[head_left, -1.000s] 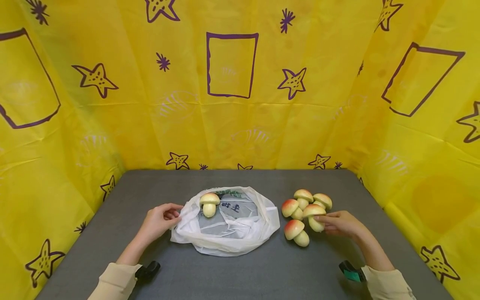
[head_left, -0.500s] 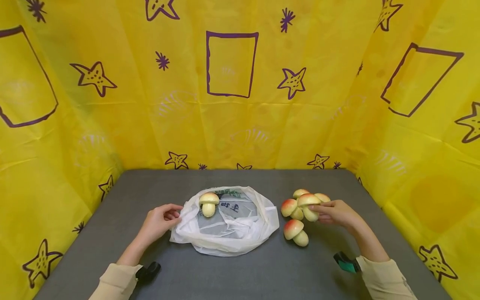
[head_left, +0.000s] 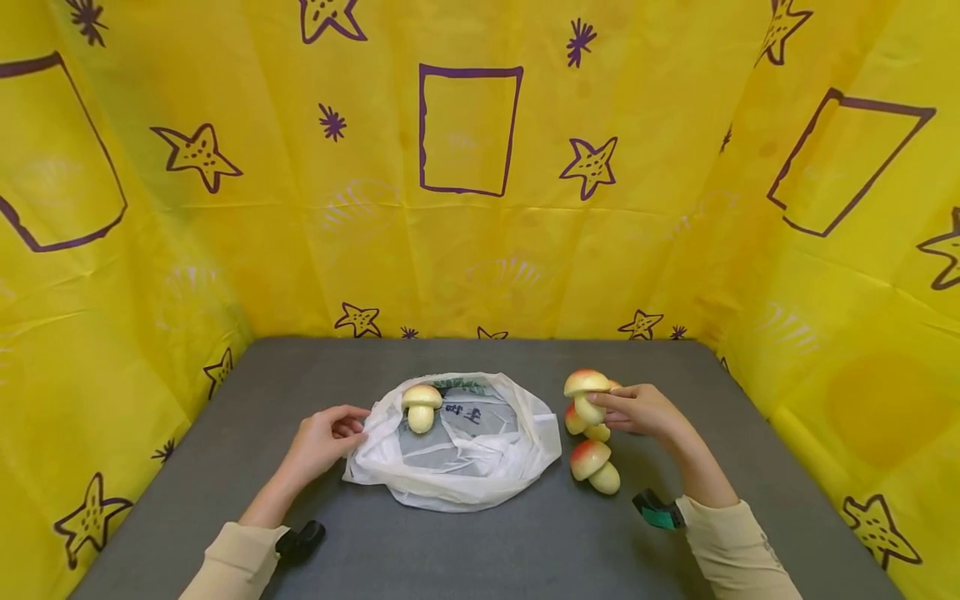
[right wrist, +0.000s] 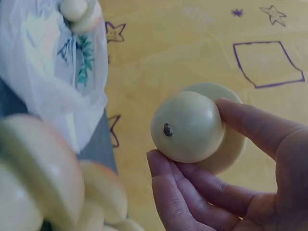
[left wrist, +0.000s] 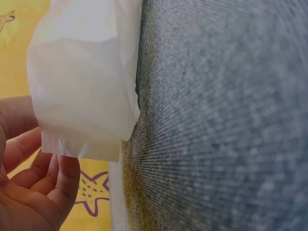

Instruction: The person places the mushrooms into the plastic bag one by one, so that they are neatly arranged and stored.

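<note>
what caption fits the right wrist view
Right hand holds a mushroom by its stem, more mushrooms and a white bag at frame left.

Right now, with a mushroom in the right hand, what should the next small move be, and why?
Probably carry the held mushroom left until it is over the white bag. The right hand has it pinched by the stem, the bag's mouth gapes upward with one mushroom inside, and the left hand is at the bag's left edge.
</note>
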Available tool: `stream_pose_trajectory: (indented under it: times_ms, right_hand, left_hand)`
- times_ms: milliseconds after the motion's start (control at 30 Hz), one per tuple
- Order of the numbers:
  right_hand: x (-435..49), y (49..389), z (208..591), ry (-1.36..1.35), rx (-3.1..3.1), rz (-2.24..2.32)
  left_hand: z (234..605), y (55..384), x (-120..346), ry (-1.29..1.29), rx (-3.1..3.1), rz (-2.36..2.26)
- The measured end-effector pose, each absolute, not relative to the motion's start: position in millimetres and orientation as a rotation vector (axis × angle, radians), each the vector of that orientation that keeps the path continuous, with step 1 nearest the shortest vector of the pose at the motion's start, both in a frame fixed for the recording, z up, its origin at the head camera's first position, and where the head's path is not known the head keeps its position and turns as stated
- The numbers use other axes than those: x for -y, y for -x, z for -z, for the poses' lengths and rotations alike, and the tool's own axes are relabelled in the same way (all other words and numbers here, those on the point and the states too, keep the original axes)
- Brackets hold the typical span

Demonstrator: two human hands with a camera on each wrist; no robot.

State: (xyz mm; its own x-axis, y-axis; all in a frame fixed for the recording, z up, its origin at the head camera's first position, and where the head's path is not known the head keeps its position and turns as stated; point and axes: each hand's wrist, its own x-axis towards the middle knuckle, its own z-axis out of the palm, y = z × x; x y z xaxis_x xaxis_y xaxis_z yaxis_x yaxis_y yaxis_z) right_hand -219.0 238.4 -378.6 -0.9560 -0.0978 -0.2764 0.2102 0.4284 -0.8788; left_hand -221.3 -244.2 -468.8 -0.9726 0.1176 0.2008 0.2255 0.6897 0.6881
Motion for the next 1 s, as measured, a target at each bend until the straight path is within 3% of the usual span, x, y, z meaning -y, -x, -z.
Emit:
stream_pose_trajectory:
  times_ms: [1000]
  right_hand:
    - [-161, 246, 381, 0.022, -2.402, 1.512]
  left_hand:
    - [464, 221, 243, 0.252, 2.744, 1.144]
